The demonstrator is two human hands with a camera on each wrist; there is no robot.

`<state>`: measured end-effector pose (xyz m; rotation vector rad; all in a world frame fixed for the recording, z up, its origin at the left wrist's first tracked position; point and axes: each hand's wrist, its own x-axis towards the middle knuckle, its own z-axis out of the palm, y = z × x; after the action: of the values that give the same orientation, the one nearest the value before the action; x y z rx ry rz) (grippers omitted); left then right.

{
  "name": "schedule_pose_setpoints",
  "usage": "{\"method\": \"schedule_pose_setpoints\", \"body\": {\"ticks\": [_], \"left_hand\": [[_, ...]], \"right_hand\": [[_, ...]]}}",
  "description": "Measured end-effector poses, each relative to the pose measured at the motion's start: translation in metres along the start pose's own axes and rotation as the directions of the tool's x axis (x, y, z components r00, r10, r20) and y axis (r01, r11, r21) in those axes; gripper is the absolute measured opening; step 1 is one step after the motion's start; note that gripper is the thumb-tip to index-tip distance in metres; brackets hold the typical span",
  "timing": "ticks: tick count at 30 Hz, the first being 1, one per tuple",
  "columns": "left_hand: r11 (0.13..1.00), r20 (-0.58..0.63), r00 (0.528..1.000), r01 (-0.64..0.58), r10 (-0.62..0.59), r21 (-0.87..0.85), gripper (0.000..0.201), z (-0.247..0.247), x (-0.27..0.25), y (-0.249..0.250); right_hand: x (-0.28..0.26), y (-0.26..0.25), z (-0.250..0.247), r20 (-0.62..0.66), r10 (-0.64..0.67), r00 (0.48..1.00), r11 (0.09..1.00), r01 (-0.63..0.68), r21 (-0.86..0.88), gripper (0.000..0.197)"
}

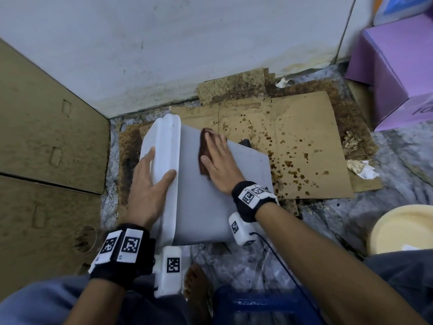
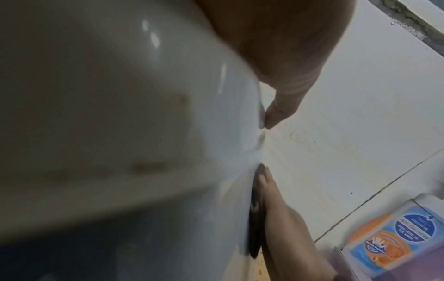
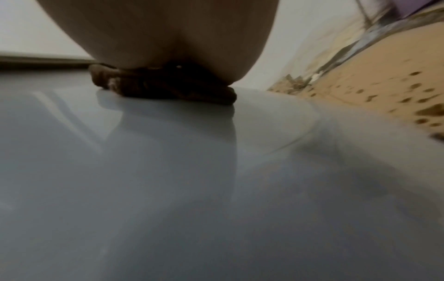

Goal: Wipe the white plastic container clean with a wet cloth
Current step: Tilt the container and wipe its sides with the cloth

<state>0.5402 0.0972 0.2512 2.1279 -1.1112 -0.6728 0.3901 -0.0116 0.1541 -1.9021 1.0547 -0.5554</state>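
Observation:
The white plastic container (image 1: 206, 198) lies on its side on the floor, its lidded end to the left. My left hand (image 1: 150, 181) grips that rim, fingers spread over the lid and thumb (image 2: 276, 112) on the side wall. A folded brown cloth (image 1: 205, 151) lies on the upturned side wall (image 3: 168, 171). My right hand (image 1: 218, 160) presses flat on the cloth with straight fingers. In the right wrist view the cloth (image 3: 168, 85) bulges out from under the palm. The left wrist view shows the cloth (image 2: 256, 218) edge-on under the right hand.
Stained brown cardboard (image 1: 293, 146) with dark drips covers the floor behind the container, by a white wall (image 1: 187, 43). Large cardboard boxes (image 1: 46, 137) stand at the left, a purple box (image 1: 398, 73) at the right, a cream basin (image 1: 405, 231) near my right knee, crumpled tissue (image 1: 360, 170) nearby.

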Motion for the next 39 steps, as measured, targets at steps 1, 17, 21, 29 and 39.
{"method": "schedule_pose_setpoints", "body": {"ticks": [1, 17, 21, 29, 39], "left_hand": [[1.000, 0.003, 1.000, 0.008, -0.008, -0.013, 0.084, -0.001, 0.000, -0.001], [0.999, 0.011, 0.999, -0.037, 0.037, 0.034, 0.080, 0.004, -0.002, 0.001], [1.000, 0.018, 1.000, -0.009, 0.009, -0.003, 0.083, 0.002, 0.001, -0.006], [0.999, 0.001, 0.999, -0.034, 0.034, 0.042, 0.079, 0.005, 0.001, -0.003], [0.999, -0.001, 1.000, -0.031, 0.031, 0.008, 0.079, 0.001, 0.006, -0.013]], "right_hand": [[-0.001, 0.010, -0.003, 0.013, 0.043, 0.999, 0.999, -0.042, -0.017, 0.060], [0.015, -0.025, -0.011, 0.078, -0.116, 0.990, 0.993, 0.115, 0.028, 0.059], [0.002, 0.026, -0.018, 0.069, 0.067, 0.995, 0.998, -0.067, -0.008, 0.060], [-0.006, 0.033, -0.020, 0.048, 0.143, 0.989, 0.989, -0.144, 0.029, 0.059], [-0.004, 0.036, -0.013, 0.054, -0.029, 0.998, 1.000, 0.029, 0.009, 0.059]]}}
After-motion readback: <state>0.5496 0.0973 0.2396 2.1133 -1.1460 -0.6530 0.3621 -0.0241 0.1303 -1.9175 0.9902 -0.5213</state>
